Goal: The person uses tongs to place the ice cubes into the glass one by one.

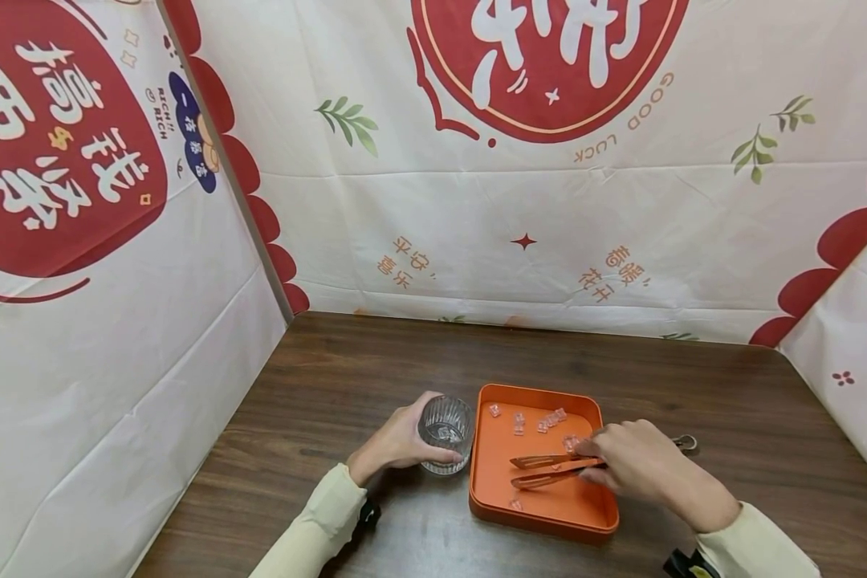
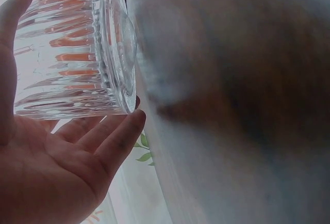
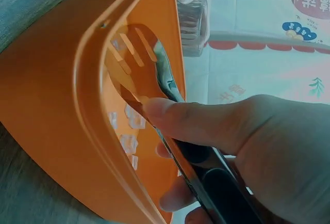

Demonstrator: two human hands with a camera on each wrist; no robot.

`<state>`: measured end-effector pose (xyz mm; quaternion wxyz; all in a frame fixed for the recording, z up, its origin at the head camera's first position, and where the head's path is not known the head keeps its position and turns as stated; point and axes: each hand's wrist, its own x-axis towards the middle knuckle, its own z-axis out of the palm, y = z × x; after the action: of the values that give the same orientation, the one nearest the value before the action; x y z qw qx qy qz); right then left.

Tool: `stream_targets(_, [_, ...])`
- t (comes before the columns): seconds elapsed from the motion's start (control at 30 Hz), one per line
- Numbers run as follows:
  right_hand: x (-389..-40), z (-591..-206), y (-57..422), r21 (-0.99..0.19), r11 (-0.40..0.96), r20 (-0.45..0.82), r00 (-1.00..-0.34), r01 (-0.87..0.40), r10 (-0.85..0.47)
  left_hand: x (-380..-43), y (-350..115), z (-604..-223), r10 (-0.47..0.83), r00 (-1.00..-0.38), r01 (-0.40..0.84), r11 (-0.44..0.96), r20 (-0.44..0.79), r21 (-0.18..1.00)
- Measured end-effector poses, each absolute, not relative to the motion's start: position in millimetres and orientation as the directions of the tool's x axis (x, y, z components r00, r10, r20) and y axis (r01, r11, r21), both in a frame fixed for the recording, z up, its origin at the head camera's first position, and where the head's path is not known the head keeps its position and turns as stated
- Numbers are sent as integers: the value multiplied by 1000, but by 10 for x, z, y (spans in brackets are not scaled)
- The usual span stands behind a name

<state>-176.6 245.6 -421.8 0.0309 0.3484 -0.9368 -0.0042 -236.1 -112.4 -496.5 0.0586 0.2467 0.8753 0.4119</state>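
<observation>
My left hand (image 1: 403, 440) holds a clear ribbed glass (image 1: 445, 413), with thumb and fingers round its sides. In the left wrist view the glass (image 2: 62, 53) shows its thick base, and the fingertips reach to that base. My right hand (image 1: 639, 459) grips a pair of tongs (image 1: 538, 480) by the dark handles. Their orange slotted heads stand apart over the orange tray (image 1: 491, 482). In the right wrist view the thumb presses on the upper arm of the tongs (image 3: 206, 175). Several small clear cubes (image 1: 551, 420) lie in the tray.
The tray stands close to the right of the glass on a dark wooden table (image 1: 361, 353). A metal ring (image 1: 685, 442) at the tongs' end juts past the right hand. Printed white cloth (image 1: 477, 209) hangs behind the table and along both sides.
</observation>
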Motion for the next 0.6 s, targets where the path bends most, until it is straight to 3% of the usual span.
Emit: stream_targets(0.6, [-1777, -4186, 2466, -44, 718, 9, -719, -695, -695, -2354, -1126, -4953, 482, -871, 381, 533, 99, 755])
